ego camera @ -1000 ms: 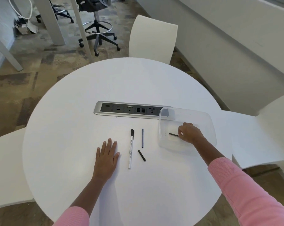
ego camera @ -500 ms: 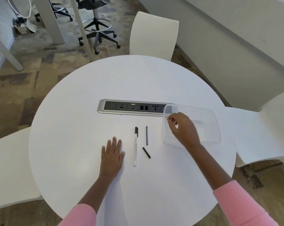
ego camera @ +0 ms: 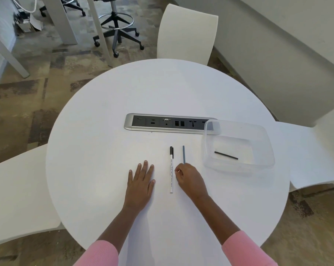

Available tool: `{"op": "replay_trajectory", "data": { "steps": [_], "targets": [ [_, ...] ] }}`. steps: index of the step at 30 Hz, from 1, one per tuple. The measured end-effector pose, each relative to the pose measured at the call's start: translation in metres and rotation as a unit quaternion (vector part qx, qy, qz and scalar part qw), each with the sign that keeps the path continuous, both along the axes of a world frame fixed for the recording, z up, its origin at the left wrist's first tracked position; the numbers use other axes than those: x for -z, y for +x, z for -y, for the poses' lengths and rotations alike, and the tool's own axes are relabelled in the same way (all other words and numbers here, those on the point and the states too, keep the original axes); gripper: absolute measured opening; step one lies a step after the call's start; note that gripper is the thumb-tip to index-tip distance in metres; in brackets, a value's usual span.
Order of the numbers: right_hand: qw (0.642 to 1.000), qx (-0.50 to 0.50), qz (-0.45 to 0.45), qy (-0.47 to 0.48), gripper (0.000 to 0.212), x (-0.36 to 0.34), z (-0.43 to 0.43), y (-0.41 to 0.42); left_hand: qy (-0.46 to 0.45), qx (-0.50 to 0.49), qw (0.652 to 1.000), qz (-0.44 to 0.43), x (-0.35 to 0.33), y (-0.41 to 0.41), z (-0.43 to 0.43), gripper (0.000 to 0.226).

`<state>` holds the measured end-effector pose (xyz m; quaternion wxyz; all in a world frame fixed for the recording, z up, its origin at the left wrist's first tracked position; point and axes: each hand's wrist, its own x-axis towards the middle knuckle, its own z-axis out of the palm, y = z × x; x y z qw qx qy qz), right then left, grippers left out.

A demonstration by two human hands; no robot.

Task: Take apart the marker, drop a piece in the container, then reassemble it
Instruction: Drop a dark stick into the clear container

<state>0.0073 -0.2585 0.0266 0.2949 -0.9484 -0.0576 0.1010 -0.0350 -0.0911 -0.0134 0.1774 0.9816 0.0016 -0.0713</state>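
The white marker body (ego camera: 171,173) with its black cap lies lengthwise on the round table (ego camera: 104,150). Just to its right lies a thin grey rod (ego camera: 183,154). A thin black piece (ego camera: 226,155) rests on the bottom of the clear plastic container (ego camera: 266,150) at the right. My left hand (ego camera: 142,181) lies flat and open on the table, left of the marker. My right hand (ego camera: 190,178) sits curled on the table between the marker and the container, its fingertips pinched together below the rod's near end. It covers the spot where the short black piece lay, and that piece is hidden.
A silver power and data strip (ego camera: 162,123) is set into the table behind the parts; the container's far left corner overlaps its right end. White chairs (ego camera: 187,33) stand around the table. An office stool (ego camera: 116,29) stands on the floor beyond.
My right hand left the container, with the thin black piece remaining inside, and came down left onto the short black piece. The left hand stayed flat.
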Motion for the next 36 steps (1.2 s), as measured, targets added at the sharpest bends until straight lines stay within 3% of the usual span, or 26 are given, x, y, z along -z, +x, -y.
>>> {"op": "replay_trajectory", "data": {
  "steps": [16,20,25,31,36],
  "targets": [
    [0.995,0.096,-0.037,0.005,0.017,0.012,-0.035,-0.016,0.040,0.070,0.997,-0.002,-0.004,0.003,-0.014,0.050],
    [0.984,0.141,-0.077,0.073,0.021,0.013,-0.038,-0.016,-0.019,0.061,0.998,0.004,0.004,0.005,-0.016,0.048],
    [0.964,0.169,-0.075,0.192,0.013,0.008,-0.049,-0.020,-0.157,0.000,0.987,0.035,0.005,0.009,-0.012,0.045],
    [0.934,0.169,-0.072,0.307,0.014,-0.005,-0.063,-0.021,-0.419,-0.109,0.901,-0.006,-0.021,0.016,0.001,0.030],
    [0.938,0.158,-0.069,0.300,0.008,-0.008,-0.064,-0.019,-0.594,-0.223,0.767,-0.093,-0.027,0.028,0.003,0.028]
  ]
}}
